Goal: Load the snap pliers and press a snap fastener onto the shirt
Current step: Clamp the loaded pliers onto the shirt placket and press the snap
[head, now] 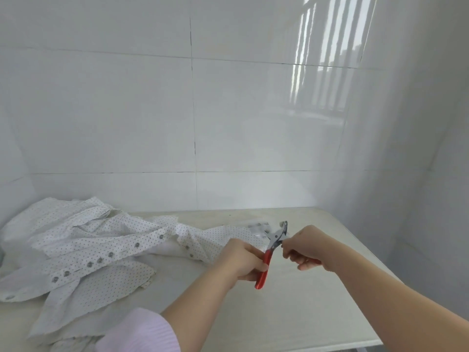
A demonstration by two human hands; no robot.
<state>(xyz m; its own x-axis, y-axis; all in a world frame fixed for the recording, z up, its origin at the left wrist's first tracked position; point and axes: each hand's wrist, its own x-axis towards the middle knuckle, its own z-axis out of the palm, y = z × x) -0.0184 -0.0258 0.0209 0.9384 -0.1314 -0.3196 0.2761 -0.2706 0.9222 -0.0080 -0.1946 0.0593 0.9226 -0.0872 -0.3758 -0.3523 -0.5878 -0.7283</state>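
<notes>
Snap pliers: red-handled metal snap pliers (271,250) held above the table, at about 4 o'clock from the centre of the head view, silver head tilted up and away toward 1 o'clock, one red handle pointing down toward 7 o'clock.
Left hand: the left hand (243,260) is wrapped closed around the red handle, fingers curled over it, thumb side facing the pliers' head.
Right hand: the right hand (304,250) sits just beside the pliers at their 3 o'clock, fingertips pinched together and touching the silver head near the pivot; whether a snap piece is between the fingertips cannot be told, it is too small to see.
Plier jaws: the hooked tip points up; how far the jaws stand apart cannot be told.
Shirt: a white cotton shirt with small dark dots (83,252) lies crumpled on the table at 8 o'clock, spreading from the left edge toward the hands; a row of round silver snaps runs along its front strip.
Small parts: a blurred cluster of pale, shiny small pieces (258,227) lies on the table just behind the pliers at 12 o'clock from them.
Table: a pale cream tabletop (317,313) fills the lower part of the view.
Sleeve: a pale pink ribbed sleeve (142,331) covers the left forearm at 6 o'clock.
Wall: large glossy white wall tiles (228,97) rise behind the table.
</notes>
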